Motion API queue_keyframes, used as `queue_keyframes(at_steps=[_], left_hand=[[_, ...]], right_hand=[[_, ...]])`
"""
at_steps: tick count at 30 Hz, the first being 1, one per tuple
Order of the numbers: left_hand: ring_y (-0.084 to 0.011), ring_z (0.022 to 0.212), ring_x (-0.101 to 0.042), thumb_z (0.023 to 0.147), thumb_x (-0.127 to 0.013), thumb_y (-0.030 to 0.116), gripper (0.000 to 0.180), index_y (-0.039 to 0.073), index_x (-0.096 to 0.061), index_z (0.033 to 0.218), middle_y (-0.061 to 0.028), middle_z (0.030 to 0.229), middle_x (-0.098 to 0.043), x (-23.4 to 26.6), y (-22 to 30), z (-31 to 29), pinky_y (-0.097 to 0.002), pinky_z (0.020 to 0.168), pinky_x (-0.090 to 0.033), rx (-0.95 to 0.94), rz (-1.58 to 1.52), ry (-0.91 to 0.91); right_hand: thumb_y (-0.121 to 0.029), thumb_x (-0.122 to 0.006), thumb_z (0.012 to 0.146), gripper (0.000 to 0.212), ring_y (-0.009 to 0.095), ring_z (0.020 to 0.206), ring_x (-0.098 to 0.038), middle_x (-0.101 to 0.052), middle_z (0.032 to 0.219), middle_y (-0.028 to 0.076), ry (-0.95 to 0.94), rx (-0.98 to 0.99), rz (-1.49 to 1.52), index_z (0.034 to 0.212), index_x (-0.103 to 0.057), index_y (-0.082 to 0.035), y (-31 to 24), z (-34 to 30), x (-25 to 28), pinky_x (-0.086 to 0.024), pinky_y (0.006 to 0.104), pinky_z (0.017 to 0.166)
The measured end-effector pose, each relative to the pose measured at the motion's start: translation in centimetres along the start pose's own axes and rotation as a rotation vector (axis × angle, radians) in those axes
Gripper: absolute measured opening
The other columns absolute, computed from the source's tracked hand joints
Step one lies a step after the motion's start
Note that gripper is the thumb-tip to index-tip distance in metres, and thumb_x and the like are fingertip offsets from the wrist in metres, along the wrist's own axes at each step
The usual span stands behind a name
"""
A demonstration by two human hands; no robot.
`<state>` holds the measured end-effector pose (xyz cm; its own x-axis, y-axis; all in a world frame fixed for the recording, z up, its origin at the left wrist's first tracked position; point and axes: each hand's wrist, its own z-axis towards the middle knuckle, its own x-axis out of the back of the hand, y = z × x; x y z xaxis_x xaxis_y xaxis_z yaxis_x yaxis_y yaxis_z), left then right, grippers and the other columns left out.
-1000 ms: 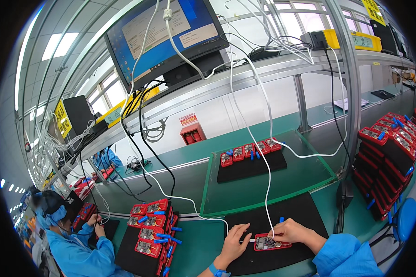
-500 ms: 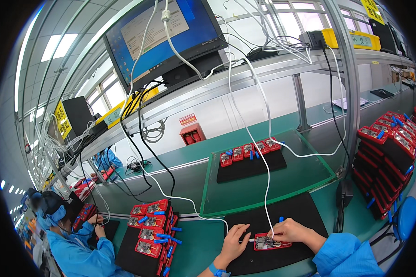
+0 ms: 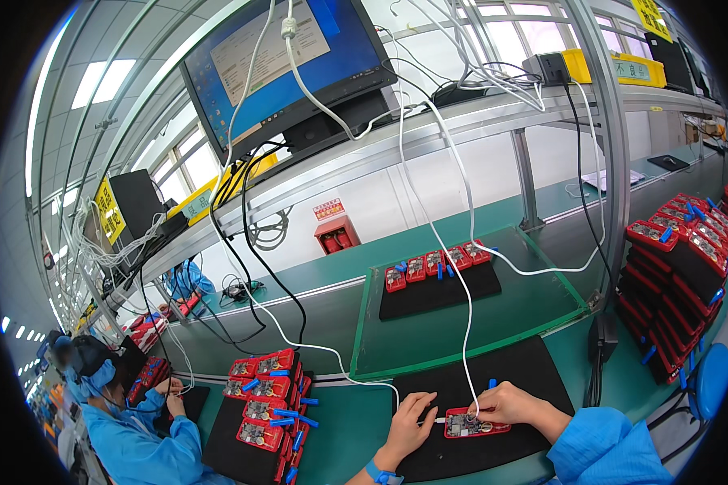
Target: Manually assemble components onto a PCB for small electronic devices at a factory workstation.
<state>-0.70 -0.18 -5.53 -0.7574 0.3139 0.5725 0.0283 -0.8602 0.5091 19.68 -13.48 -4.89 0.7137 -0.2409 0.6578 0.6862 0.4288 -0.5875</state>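
A red-framed circuit board (image 3: 471, 427) lies on a black mat (image 3: 501, 372) in front of me. At its left end sits a white cable plug (image 3: 440, 420), with my left hand (image 3: 411, 422) closed beside it and a white cable running in under the fingers. Over the top of the board, my right hand (image 3: 510, 404) pinches the lower end of a hanging white cable (image 3: 467, 356). The tip of that cable is hidden by my fingers. A small blue piece (image 3: 493, 384) stands just behind my right hand.
Stacked red-framed boards with blue pieces stand at left (image 3: 268, 396) and right (image 3: 679, 267). More boards (image 3: 437, 263) line a black pad behind. A monitor (image 3: 287, 65) sits on the shelf above, with cables dangling. At left, a person in blue (image 3: 129, 428) works.
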Motion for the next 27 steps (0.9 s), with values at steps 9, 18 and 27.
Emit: queue_keyframes(at_steps=[9,18,27], left_hand=[[-0.0206,0.080,-0.064,0.079,-0.068,-0.001,0.032,0.002,-0.063,0.110,-0.0109,0.101,-0.061,-0.01,0.01,0.05,-0.0299,0.070,-0.053,-0.002,0.006,0.002],[-0.0203,0.080,-0.064,0.079,-0.068,-0.002,0.031,0.002,-0.063,0.110,-0.0105,0.100,-0.062,-0.06,-0.11,0.01,-0.0298,0.070,-0.053,-0.006,0.001,0.015],[-0.0205,0.080,-0.063,0.079,-0.068,-0.002,0.031,0.002,-0.064,0.109,-0.0105,0.099,-0.062,-0.01,0.01,0.07,-0.0296,0.070,-0.052,-0.013,0.000,0.013]], right_hand=[[-0.010,-0.068,0.078,0.012,0.024,0.071,-0.067,-0.069,0.076,0.010,0.001,-0.001,-0.006,0.088,-0.072,-0.004,-0.07,0.01,0.04,-0.055,0.0318,0.064],[-0.010,-0.067,0.078,0.013,0.024,0.071,-0.067,-0.069,0.076,0.010,-0.009,-0.011,0.004,0.087,-0.072,-0.004,-0.19,0.08,0.11,-0.055,0.0321,0.065],[-0.010,-0.067,0.078,0.013,0.025,0.070,-0.067,-0.068,0.075,0.010,0.003,0.000,0.007,0.087,-0.072,-0.004,0.08,-0.01,-0.10,-0.055,0.0324,0.064]])
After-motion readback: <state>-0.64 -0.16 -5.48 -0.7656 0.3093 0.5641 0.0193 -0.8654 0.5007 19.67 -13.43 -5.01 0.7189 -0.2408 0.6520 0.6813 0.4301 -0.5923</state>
